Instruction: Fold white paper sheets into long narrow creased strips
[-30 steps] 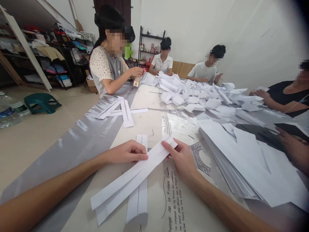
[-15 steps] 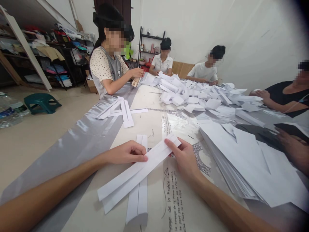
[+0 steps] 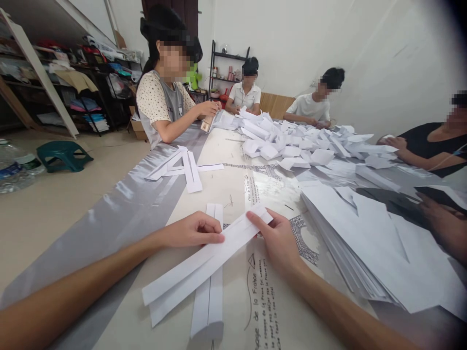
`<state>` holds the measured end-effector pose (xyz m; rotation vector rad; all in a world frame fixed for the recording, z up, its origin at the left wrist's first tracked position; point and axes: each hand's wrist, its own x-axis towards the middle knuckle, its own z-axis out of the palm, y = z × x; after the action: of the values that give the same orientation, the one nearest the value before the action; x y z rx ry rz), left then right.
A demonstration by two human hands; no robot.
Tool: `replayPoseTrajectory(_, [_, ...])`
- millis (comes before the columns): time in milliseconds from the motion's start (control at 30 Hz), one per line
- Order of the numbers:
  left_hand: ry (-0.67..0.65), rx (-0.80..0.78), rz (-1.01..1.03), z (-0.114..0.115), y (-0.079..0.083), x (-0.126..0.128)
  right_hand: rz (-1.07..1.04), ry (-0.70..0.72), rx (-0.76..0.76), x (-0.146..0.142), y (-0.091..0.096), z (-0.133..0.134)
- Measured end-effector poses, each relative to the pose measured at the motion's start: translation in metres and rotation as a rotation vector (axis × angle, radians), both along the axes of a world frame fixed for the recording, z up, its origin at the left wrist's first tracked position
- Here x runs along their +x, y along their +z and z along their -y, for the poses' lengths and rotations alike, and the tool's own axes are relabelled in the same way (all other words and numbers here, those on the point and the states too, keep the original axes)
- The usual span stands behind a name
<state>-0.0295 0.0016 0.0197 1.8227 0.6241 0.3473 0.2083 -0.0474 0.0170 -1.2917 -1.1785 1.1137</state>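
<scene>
A long folded paper strip (image 3: 197, 265) slants across the table in front of me, held between both hands. My left hand (image 3: 197, 228) pinches its upper edge near the middle, thumb on top and fingers curled. My right hand (image 3: 272, 233) grips the far right end, thumb above and the other fingers mostly hidden underneath. Beneath it lies another folded paper strip (image 3: 207, 308) with a crease along its length, partly covered. Farther off, several folded strips (image 3: 191, 172) lie crossed over one another.
A stack of white paper sheets (image 3: 365, 243) lies to my right. Behind it spreads a large heap of folded paper pieces (image 3: 292, 141). Several people sit around the printed tablecloth (image 3: 233, 189); the nearest one holds a small wooden block (image 3: 206, 123). A green stool (image 3: 63, 155) stands on the floor at left.
The held strip has shifted slightly left, its lower end moving left and a little down. My right thumb has moved slightly left with it. The grips look the same.
</scene>
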Motion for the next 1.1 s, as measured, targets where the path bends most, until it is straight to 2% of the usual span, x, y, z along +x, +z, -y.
replayPoseTrajectory(133, [0.023, -0.028, 0.004, 0.0004, -0.0001, 0.0019, 0.035, 0.033, 0.006, -0.0065, -0.0004, 0.0028])
replayPoseTrajectory(333, [-0.018, -0.014, -0.014, -0.0017, 0.0001, -0.0013, 0.04, 0.079, 0.011, -0.0056, -0.0005, 0.0016])
replayPoseTrajectory(600, [-0.02, 0.025, -0.006, -0.0019, 0.0001, -0.0008, 0.041, 0.051, 0.026, -0.003, 0.0034, -0.0001])
replayPoseTrajectory(800, [-0.004, -0.026, -0.018, -0.0002, 0.0, -0.0001, 0.06, 0.041, 0.029, -0.0041, 0.0016, 0.0004])
replayPoseTrajectory(1100, [-0.028, 0.013, -0.029, -0.0024, -0.001, -0.0023, -0.016, 0.149, 0.02, -0.0026, 0.0025, -0.0003])
